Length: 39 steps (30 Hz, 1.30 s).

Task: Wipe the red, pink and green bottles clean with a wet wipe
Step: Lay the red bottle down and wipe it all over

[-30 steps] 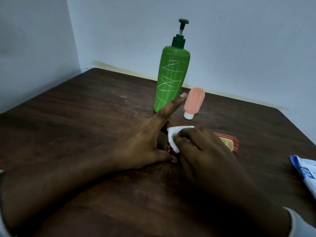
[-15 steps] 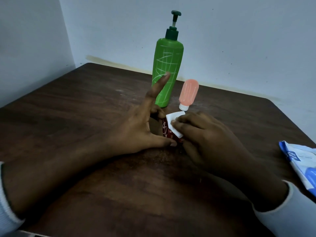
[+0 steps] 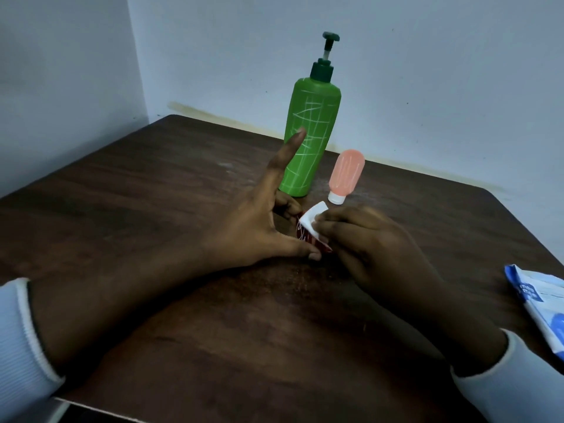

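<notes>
1. Gripping red bottle [image 3: 305,237] between left hand [image 3: 253,233] thumb and fingers, forefinger raised.
2. Pressing wet wipe [image 3: 311,219] onto it, pinched in right hand [image 3: 372,248].
3. Beyond the grip: green pump bottle [image 3: 308,141], pink bottle [image 3: 346,175].

Head-worn view, angled forward and down — close over table [image 3: 146,190], facing wall [image 3: 442,71]

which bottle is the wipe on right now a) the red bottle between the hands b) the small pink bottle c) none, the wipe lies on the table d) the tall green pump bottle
a: the right hand presses the white wipe onto the red bottle, held by the left hand; the green bottle and pink bottle stand behind, away from the wipe.
</notes>
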Motion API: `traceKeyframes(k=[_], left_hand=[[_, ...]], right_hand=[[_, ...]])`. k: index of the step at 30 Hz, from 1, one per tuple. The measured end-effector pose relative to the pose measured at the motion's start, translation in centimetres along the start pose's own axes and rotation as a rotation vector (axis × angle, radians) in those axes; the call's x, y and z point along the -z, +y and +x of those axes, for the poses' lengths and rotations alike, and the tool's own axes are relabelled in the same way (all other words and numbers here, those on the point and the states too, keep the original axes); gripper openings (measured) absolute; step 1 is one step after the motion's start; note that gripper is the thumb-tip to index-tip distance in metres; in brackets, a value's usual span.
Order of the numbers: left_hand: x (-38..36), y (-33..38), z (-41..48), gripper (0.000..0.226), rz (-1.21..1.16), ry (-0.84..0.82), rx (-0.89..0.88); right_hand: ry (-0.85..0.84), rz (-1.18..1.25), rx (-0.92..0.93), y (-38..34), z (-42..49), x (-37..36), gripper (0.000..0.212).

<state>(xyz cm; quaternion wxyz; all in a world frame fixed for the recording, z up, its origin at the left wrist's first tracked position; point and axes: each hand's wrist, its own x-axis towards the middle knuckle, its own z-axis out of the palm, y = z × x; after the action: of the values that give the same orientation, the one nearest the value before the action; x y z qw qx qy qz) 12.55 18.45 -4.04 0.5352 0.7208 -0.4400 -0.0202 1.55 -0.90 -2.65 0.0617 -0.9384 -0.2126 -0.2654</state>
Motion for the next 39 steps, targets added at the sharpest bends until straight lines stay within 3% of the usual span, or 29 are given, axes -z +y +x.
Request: traceKeyframes(k=[6,11,16,21,27,39], left_hand=[[0.4,0.2,0.1,0.146,0.007,-0.012,0.005],[0.3,0.5,0.1,0.148,0.016,-0.02,-0.033],[0.3,0.4,-0.1,0.147,0.069,-0.01,-0.057],[0.1,0.4,0.2,0.148,0.11,-0.036,-0.064],[0.2,0.4,0.0,0.15,0.106,-0.042,-0.044],[0.4,1.0,0.0,0.15,0.038,-0.006,-0.03]], right_hand=[[-0.033,0.0,0.052,-0.7,-0.6,0.2,0.019],[0.038,0.003,-0.034,-0.4,0.8,-0.4,0.026],[0.033,-0.026,0.039,-1.0,-0.4,-0.2,0.018],[0.091,-0.019,-0.093,-0.2,1.5,-0.9,0.025],[0.098,0.007,-0.017,-0.4,0.5,-0.8,0.021],[0.147,0.004,-0.124,-0.6,1.4,-1.6,0.025]])
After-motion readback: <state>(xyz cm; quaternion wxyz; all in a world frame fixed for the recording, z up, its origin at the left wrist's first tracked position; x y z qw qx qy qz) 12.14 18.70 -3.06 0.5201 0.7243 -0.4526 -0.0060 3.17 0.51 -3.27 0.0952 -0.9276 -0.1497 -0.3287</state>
